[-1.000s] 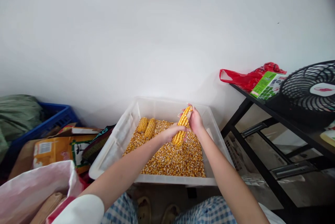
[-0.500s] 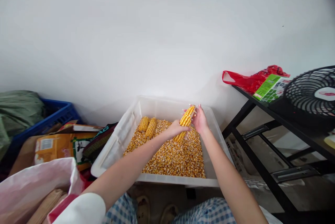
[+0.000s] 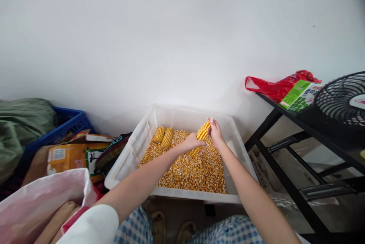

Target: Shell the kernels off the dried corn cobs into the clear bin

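Over a pale translucent plastic bin (image 3: 196, 195), my left hand (image 3: 193, 142) is closed around a yellow corn cob (image 3: 203, 132). The cob is tilted, its upper end pointing up and to the right. At that end my right hand (image 3: 217, 133) has its fingers bent against the cob, thumb near the tip. More yellow cob shows just below my left hand; whether it is the same cob or another, I cannot tell. Loose corn kernels (image 3: 191, 175) cover much of the bin's floor. Two more cobs, a shorter one (image 3: 159, 134) and a longer one (image 3: 167, 139), lie on the kernels at the left.
On the right stands a black metal table (image 3: 322, 129) with a red plastic bag (image 3: 276, 88), a green-and-white box (image 3: 300, 95) and a black fan (image 3: 343, 99). To the left are a blue crate (image 3: 70, 120), an orange package (image 3: 67, 156) and a white-pink bag (image 3: 48, 194).
My right hand's fingers, spread beside the cob before, have closed in on its upper end. The cob has dipped slightly. The whole view has shifted a little.
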Demonstrator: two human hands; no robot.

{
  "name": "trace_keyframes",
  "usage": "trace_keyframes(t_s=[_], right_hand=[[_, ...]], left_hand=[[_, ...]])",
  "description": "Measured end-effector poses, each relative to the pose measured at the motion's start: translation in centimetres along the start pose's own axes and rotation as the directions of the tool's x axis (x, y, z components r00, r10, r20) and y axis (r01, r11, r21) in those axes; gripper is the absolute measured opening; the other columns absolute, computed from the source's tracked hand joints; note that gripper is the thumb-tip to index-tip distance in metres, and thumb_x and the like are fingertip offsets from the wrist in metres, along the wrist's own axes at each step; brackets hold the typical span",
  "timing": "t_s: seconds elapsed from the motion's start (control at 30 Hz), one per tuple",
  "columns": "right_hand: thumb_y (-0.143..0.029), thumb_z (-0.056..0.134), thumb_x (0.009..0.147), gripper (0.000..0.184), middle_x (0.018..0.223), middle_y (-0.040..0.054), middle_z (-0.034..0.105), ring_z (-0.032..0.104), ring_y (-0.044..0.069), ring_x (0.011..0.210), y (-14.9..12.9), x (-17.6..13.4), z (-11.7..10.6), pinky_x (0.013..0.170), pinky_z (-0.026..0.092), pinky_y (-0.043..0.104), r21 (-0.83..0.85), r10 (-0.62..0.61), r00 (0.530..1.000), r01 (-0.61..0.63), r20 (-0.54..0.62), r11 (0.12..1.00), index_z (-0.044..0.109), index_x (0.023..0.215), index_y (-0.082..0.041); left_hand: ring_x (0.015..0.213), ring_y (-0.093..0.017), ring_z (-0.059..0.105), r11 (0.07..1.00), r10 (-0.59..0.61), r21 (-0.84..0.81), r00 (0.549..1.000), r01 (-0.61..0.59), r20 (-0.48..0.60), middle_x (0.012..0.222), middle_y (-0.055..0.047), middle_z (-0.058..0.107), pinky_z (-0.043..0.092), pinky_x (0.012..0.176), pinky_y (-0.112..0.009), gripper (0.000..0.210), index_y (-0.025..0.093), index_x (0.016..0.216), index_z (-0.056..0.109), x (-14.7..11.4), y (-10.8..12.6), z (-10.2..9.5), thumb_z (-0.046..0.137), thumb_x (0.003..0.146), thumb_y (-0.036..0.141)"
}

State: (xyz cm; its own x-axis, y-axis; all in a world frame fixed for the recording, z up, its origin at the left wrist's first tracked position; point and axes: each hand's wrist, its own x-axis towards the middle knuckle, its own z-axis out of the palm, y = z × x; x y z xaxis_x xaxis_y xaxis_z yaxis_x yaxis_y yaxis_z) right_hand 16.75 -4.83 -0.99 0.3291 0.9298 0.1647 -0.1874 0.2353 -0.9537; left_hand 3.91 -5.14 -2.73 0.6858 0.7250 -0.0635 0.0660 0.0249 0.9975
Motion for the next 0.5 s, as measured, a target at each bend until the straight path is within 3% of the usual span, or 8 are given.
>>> trace_keyframes(t_s=[0.23, 0.33, 0.43, 0.5], right_hand=[[-0.050, 0.047, 0.074, 0.036, 0.068, -0.0008, 0.063, 0.060, 0.016, 0.064, -0.3, 0.0, 0.2, 0.056, 0.045, 0.026, 0.141, 0.057, 0.995, -0.068, 0.079, 0.988, 0.053, 0.096, -0.022], [-0.053, 0.042, 0.075, 0.038, 0.068, 0.0002, 0.064, 0.061, 0.017, 0.065, -1.3, 0.2, 0.0, 0.054, 0.046, 0.027, 0.157, 0.149, 0.982, -0.167, 0.119, 0.973, 0.052, 0.096, -0.023], [-0.057, 0.041, 0.073, 0.040, 0.062, 0.0001, 0.064, 0.061, 0.017, 0.063, -1.6, 0.3, -0.2, 0.052, 0.046, 0.027, 0.126, 0.212, 0.976, -0.216, 0.047, 0.968, 0.052, 0.089, -0.022], [-0.055, 0.047, 0.071, 0.037, 0.059, -0.0002, 0.063, 0.061, 0.018, 0.062, -1.4, 0.4, -0.3, 0.051, 0.046, 0.027, 0.093, 0.196, 0.981, -0.194, -0.005, 0.976, 0.051, 0.084, -0.021]], left_hand=[[0.048, -0.012, 0.052, 0.999, -0.001, 0.036, 1.000, 0.002, -0.014, 0.056, 0.002, 0.053, 0.045, 0.047, -0.025, 0.019, 0.013, 0.075, 0.048, 0.2, -0.1, -0.4, 0.057, 0.062, 0.025], [0.052, -0.011, 0.051, 0.960, 0.113, 0.268, 0.986, -0.076, -0.126, 0.060, 0.002, 0.052, 0.041, 0.048, -0.022, 0.020, 0.013, 0.073, 0.051, 0.6, 0.1, -0.8, 0.058, 0.060, 0.027], [0.054, -0.011, 0.048, 0.803, 0.265, 0.587, 0.942, -0.100, -0.203, 0.060, 0.002, 0.051, 0.037, 0.050, -0.021, 0.023, 0.014, 0.073, 0.055, 0.9, 0.1, -1.2, 0.061, 0.056, 0.028], [0.054, -0.011, 0.047, 0.739, 0.291, 0.667, 0.938, -0.093, -0.191, 0.060, 0.003, 0.052, 0.036, 0.050, -0.020, 0.026, 0.014, 0.076, 0.057, 0.8, -0.1, -1.4, 0.060, 0.056, 0.029]])
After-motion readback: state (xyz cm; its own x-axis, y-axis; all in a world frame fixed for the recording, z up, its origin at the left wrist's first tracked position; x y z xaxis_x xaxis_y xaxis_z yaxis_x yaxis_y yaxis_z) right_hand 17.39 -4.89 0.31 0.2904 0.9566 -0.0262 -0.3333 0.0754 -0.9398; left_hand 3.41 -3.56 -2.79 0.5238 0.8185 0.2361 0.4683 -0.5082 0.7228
